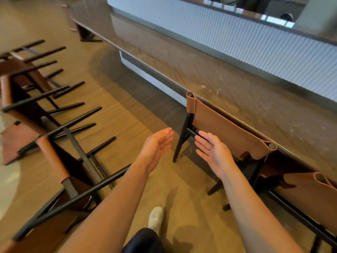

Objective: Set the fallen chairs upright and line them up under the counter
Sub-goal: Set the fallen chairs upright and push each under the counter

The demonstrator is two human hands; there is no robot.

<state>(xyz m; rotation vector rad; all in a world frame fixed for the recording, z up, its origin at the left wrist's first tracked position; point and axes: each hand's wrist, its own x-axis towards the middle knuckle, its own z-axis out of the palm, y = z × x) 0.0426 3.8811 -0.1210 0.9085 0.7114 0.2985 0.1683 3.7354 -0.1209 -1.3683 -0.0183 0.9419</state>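
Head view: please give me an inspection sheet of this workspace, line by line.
Surface: wood-look floor.
Job's things: fallen chairs lie on their sides at left, legs toward the counter. The upright chair stands against the counter edge, with a second chair beside it at right.
Clutter: nothing seen.
Grippers: left hand and right hand are both open, fingers straight, holding nothing. The right hand is near the upright chair's back.
Cables: nothing seen.
Surroundings: ribbed white panel behind the counter; the person's white shoe on the floor.
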